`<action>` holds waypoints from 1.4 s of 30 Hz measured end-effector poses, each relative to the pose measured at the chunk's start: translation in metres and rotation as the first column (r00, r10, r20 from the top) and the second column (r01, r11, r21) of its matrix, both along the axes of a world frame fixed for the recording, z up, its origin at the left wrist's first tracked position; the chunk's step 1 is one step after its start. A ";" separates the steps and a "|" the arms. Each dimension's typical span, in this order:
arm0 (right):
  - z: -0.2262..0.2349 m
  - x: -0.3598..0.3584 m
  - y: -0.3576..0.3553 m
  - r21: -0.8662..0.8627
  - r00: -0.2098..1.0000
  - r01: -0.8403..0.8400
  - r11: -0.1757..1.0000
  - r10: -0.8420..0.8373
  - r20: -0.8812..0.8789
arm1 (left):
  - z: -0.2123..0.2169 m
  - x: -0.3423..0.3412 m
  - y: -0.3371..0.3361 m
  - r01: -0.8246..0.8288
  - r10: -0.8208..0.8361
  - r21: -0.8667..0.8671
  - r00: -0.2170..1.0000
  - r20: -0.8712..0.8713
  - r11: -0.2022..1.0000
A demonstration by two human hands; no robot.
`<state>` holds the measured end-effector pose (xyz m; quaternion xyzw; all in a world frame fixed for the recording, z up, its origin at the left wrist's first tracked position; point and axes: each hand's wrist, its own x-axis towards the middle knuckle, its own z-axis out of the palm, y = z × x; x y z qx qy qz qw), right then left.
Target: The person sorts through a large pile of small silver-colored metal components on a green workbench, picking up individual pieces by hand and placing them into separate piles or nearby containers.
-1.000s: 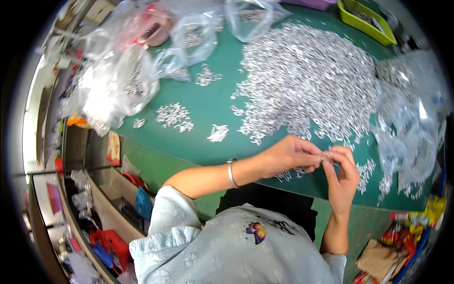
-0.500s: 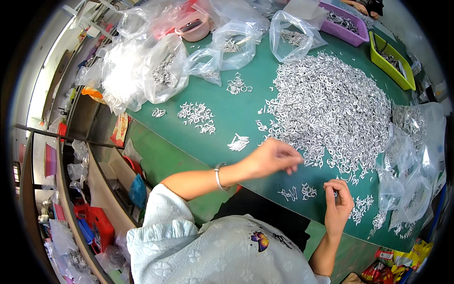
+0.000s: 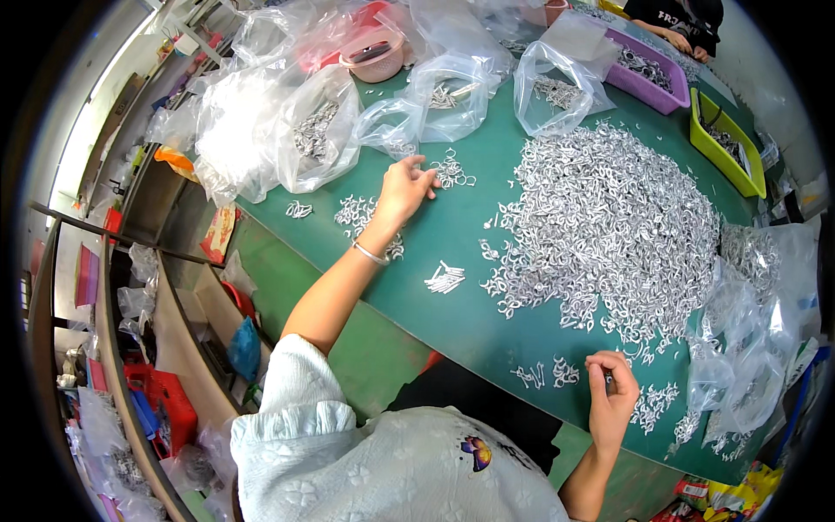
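My left hand [image 3: 406,189] is stretched to the far left part of the green table [image 3: 417,313]. Its fingers are bent together beside a small group of silver ring-shaped pieces [image 3: 454,172]; what they pinch is too small to make out. Near the front edge, my right hand [image 3: 614,390] is curled with thumb against fingers, and its contents are hidden. A small heap of silver hooks [image 3: 654,407] lies right of it, and a little cluster of curved pieces [image 3: 565,372] lies left of it. A big pile of small silver hook-like pieces [image 3: 609,235] spreads beyond.
Clear plastic bags with metal parts [image 3: 317,130] line the far left; more bags [image 3: 752,348] lie at the right. A purple basket [image 3: 648,74] and a yellow-green basket [image 3: 726,143] stand far right. Short silver rods [image 3: 445,278] lie midtable. Another person's hand [image 3: 678,41] shows at the back.
My left hand has moved from the big pile's near edge to the far left, by the ring-shaped pieces. My right hand stays curled in nearly the same place. The view has shifted slightly.
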<state>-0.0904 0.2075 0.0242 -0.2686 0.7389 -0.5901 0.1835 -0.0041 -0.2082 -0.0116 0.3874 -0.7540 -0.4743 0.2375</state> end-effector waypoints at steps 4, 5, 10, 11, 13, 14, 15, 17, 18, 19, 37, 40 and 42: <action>0.000 -0.008 0.010 0.070 0.997 0.044 0.997 -0.040 -0.059 | 0.001 -0.001 0.033 0.044 -0.053 -0.066 0.988 -0.145 0.997; -0.001 -0.013 0.016 0.069 0.996 0.046 0.997 -0.040 -0.077 | 0.005 0.000 0.049 0.094 -0.100 -0.053 0.988 -0.120 0.994; 0.003 -0.022 0.031 0.148 0.976 0.167 0.975 -0.142 -0.166 | 0.020 0.016 0.101 0.295 -0.294 -0.073 0.956 0.020 0.953; 0.002 -0.022 0.033 0.159 0.973 0.182 0.970 -0.155 -0.170 | 0.024 0.018 0.107 0.321 -0.320 -0.059 0.947 0.035 0.945; -0.001 -0.023 0.037 0.210 0.959 0.204 0.956 -0.153 -0.238 | 0.031 0.018 0.110 0.306 -0.294 -0.160 0.951 0.090 0.939; -0.001 -0.022 0.037 0.220 0.955 0.218 0.951 -0.161 -0.250 | 0.028 0.020 0.104 0.293 -0.277 -0.234 0.956 0.098 0.927; -0.001 -0.021 0.037 0.231 0.950 0.232 0.945 -0.170 -0.262 | 0.025 0.021 0.096 0.280 -0.260 -0.307 0.960 0.105 0.910; -0.002 -0.021 0.040 0.253 0.947 0.245 0.936 -0.176 -0.267 | 0.020 0.019 0.069 0.195 -0.169 -0.482 0.981 0.098 0.854; -0.003 -0.021 0.042 0.264 0.946 0.254 0.930 -0.182 -0.269 | 0.021 0.018 0.056 0.144 -0.123 -0.515 0.990 0.075 0.845; -0.004 -0.021 0.044 0.263 0.941 0.252 0.931 -0.172 -0.292 | 0.021 0.016 0.049 0.102 -0.090 -0.537 0.995 0.048 0.837; -0.014 -0.036 0.029 0.348 0.720 0.456 0.819 -0.110 -0.685 | 0.033 -0.028 0.204 0.810 -0.829 -0.376 0.535 0.161 0.450; -0.022 -0.049 0.026 0.410 0.668 0.481 0.775 -0.020 -0.744 | 0.029 -0.048 0.214 0.797 -0.850 -0.481 0.497 0.175 0.366; -0.024 -0.052 0.029 0.404 0.701 0.431 0.807 -0.017 -0.713 | 0.020 -0.057 0.215 0.768 -0.804 -0.570 0.520 0.290 0.292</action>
